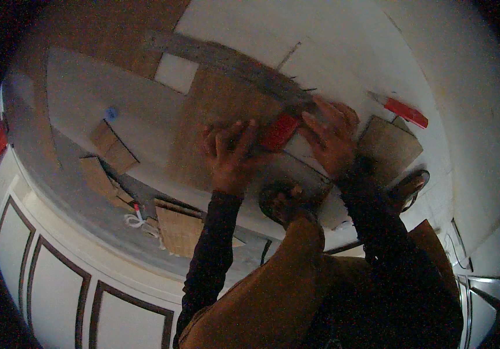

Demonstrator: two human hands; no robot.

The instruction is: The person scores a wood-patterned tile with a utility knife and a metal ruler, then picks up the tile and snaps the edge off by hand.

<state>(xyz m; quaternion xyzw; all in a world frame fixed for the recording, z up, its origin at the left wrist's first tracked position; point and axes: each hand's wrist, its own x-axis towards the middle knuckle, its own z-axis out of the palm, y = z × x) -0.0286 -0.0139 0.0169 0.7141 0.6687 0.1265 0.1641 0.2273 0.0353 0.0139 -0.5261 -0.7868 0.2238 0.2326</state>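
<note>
A red block [280,131] is pressed by the right hand [331,136]; the left hand [229,152] is spread flat on brown cardboard [215,107]. The block's lower part is hidden by fingers [314,125].

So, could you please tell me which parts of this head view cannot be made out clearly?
- Red block: in the head view the left hand and right hand cover its ends, so the grip is unclear.
- Long grey strip: blurred; its material is not readable.
- Foot: partly hidden by the knee in brown cloth.
- Small blue thing: too small to identify.
- Red tool: its tip is too blurred to make out.
</note>
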